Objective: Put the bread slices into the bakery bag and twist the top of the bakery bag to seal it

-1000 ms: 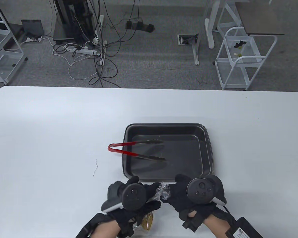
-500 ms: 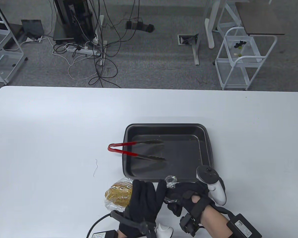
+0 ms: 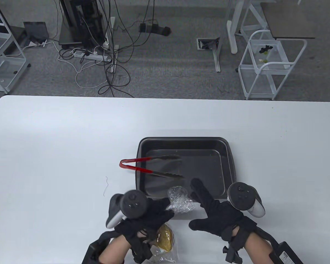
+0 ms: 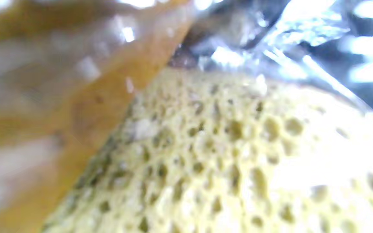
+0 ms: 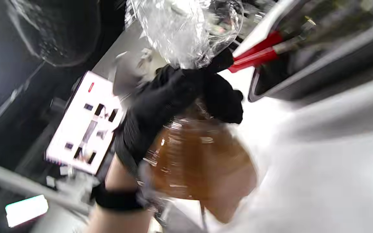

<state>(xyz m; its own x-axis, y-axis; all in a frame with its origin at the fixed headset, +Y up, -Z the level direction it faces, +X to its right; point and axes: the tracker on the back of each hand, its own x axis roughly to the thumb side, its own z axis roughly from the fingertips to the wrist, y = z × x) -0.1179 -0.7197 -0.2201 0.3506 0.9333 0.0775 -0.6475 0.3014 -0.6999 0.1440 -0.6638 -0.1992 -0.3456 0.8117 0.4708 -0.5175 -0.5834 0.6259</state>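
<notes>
The clear bakery bag (image 3: 167, 242) lies at the table's near edge with bread slices (image 3: 165, 237) inside. My left hand (image 3: 154, 217) grips the bag's neck, fingers curled round it. The crumpled, twisted bag top (image 3: 179, 200) sticks up past that grip, over the tray's near rim. My right hand (image 3: 206, 206) is spread open just right of the top, fingers apart and holding nothing. The left wrist view is filled by a porous bread slice (image 4: 238, 161) behind shiny plastic (image 4: 287, 38). The right wrist view shows the left hand (image 5: 173, 97) round the neck, the bag top (image 5: 186, 29) and the bread (image 5: 199, 161).
A black baking tray (image 3: 228, 165) sits just beyond the hands. Red-handled tongs (image 3: 143, 167) lie across its left rim, also in the right wrist view as tongs (image 5: 257, 55). A thin wire-like strand (image 3: 106, 187) lies on the white table, left of the tray.
The left hand rolled back over with the bag, palm down again. The right hand, which was pinching the twisted top, let go and spread open. The top now stands fuller.
</notes>
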